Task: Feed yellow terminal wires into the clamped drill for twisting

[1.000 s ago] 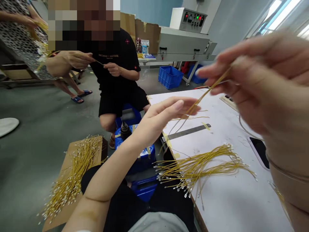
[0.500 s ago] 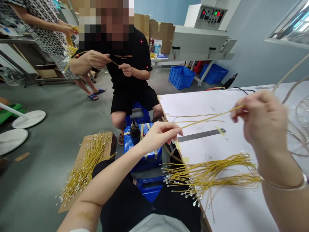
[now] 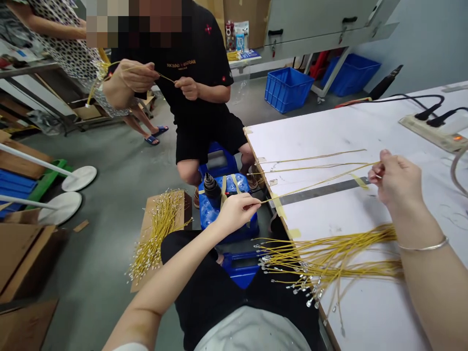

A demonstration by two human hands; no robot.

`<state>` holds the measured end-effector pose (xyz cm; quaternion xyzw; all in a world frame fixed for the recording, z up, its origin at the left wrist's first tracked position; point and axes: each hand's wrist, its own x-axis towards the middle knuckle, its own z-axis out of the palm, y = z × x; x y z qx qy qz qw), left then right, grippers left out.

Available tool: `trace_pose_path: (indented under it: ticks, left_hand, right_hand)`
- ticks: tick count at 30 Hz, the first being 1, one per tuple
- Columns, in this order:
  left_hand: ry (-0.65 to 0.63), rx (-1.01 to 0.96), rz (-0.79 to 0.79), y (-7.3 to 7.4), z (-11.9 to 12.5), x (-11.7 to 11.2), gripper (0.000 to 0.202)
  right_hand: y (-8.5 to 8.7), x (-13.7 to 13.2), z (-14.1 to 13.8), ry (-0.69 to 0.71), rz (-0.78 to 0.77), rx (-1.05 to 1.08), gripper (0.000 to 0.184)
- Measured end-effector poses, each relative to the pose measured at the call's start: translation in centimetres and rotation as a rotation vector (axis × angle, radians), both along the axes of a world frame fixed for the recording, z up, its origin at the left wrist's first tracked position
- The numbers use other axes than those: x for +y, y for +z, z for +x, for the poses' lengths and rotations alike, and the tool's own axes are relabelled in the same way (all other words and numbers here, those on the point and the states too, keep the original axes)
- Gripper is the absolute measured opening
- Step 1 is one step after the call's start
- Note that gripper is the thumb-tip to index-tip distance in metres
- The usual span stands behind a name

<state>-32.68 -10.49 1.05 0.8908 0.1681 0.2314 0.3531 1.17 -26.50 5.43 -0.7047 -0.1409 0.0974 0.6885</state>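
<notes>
A thin yellow wire (image 3: 314, 184) is stretched between my two hands, slanting over the white table. My left hand (image 3: 239, 210) pinches its near end just off the table's edge. At the other end, the fingers of my right hand (image 3: 395, 178) close on the wire above the tabletop. Under it lies a steel ruler (image 3: 318, 193) held by yellow tape. Two more yellow wires (image 3: 314, 168) rest behind the ruler. In front, a bundle of yellow wires (image 3: 329, 248) with metal terminals hangs partly over the edge, its far end hidden behind my right forearm.
A co-worker (image 3: 171, 87) sits opposite, holding a wire; another person stands far left. A blue stool (image 3: 208, 214) bears a dark tool (image 3: 212, 187). More yellow wires (image 3: 161, 229) lie on cardboard at floor level. A power strip (image 3: 435, 131) sits on the table at right.
The view has tilted down and shifted. My right hand has come lower toward the table and my left hand now pinches the wire's end. The wire stays stretched between them.
</notes>
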Motion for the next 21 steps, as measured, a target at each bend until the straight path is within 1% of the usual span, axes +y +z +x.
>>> trace_pose_path:
  ticks: [3,5,8,11,13,16,21]
  left_hand:
    - [0.024,0.000,-0.065,-0.7,0.4,-0.1,0.023]
    - [0.046,0.005,-0.118,-1.0,0.6,-0.1,0.020]
    - [0.077,0.037,-0.168,-1.4,0.8,0.0,0.014]
    - [0.099,0.069,-0.199,-1.6,1.0,0.0,0.017]
    - [0.113,0.094,-0.256,-1.6,1.2,-0.1,0.019]
    - [0.157,0.120,-0.393,-1.7,1.7,-0.4,0.022]
    - [0.190,0.145,-0.572,-2.3,2.7,-0.6,0.025]
  right_hand:
    - [-1.4,-0.5,1.2,0.034,-0.038,0.100,0.041]
    - [-2.2,-0.7,1.8,0.034,-0.049,0.152,0.035]
    - [-3.3,-0.8,2.5,0.002,-0.037,0.210,0.023]
    - [-4.2,-0.8,2.9,-0.048,-0.023,0.234,0.017]
    - [-4.4,-0.8,3.0,-0.064,-0.022,0.244,0.017]
    - [-4.3,-0.9,3.1,-0.087,-0.029,0.236,0.020]
    - [-4.2,-1.0,3.1,-0.164,-0.049,0.189,0.025]
